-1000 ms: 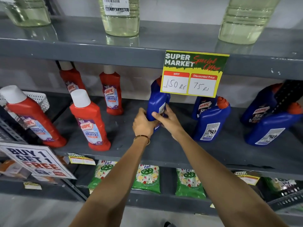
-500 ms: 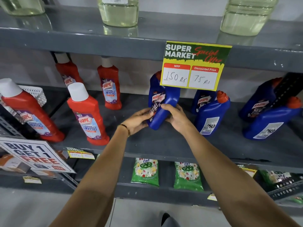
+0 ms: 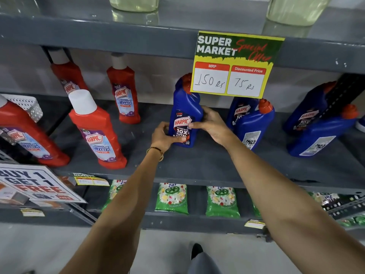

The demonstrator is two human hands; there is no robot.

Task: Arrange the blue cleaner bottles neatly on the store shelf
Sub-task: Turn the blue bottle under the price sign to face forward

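A blue Harpic cleaner bottle [image 3: 185,111] with a red cap stands upright on the grey middle shelf [image 3: 207,165], front label facing me. My left hand [image 3: 165,136] grips its lower left side and my right hand [image 3: 212,126] wraps its right side. To the right stand two more blue bottles [image 3: 254,125], the front one showing its white back label. Another pair of blue bottles [image 3: 320,131] sits at the far right, also with a back label facing out.
Several red Harpic bathroom cleaner bottles [image 3: 98,135] fill the shelf's left part. A yellow price card [image 3: 233,66] hangs from the upper shelf over the held bottle's cap. Green sachets [image 3: 171,198] lie below. A "Buy 1 Get 1 Free" sign [image 3: 33,184] juts out at left.
The held blue bottle has been turned from back label to front label facing me and set upright on the shelf. Both hands stayed on it.
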